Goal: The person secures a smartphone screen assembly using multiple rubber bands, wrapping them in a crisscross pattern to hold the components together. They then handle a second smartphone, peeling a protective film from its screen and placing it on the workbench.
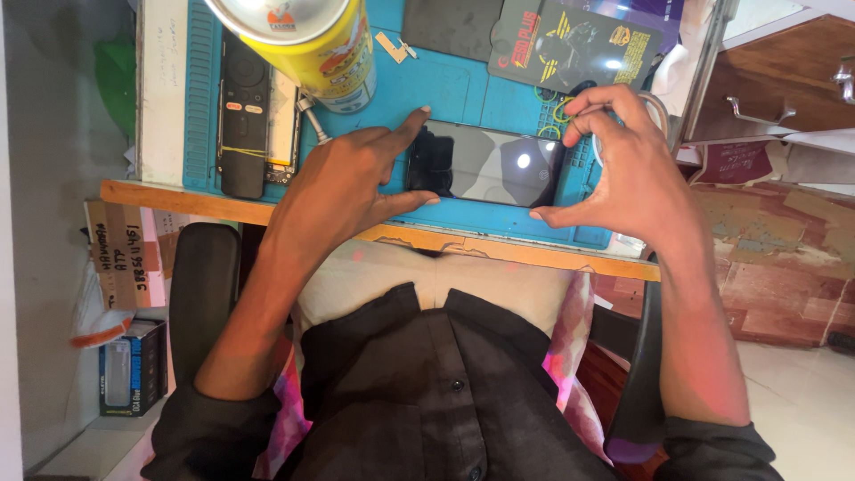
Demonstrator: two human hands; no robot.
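**Smartphone framed between two hands on a blue work mat**

Seen from above, at a narrow wooden-edged bench (267,210). Spread across most of it, a blue work mat (463,89), ribbed along its left edge. Below the bench, a dark buttoned shirt and the black arms of a chair (203,294).

Lying flat on the mat's near part, a dark smartphone (488,164), screen up, a lamp's glare on the glass. At its left end, the left hand (343,183): fingers spread and loose, forefinger on the top corner, thumb on the bottom corner, pinching the short edge between them. At its right end, the right hand (628,174): fingers curved in an open arc, thumb tip close to the lower right corner, forefinger bent over the upper right corner; contact there impossible to tell.

At the mat's far edge, a yellow spray can (316,44) with a metal top. Left of it, a black remote control (242,116). Upper right, a dark printed package (574,44). Just behind the phone, small green rings (554,105).
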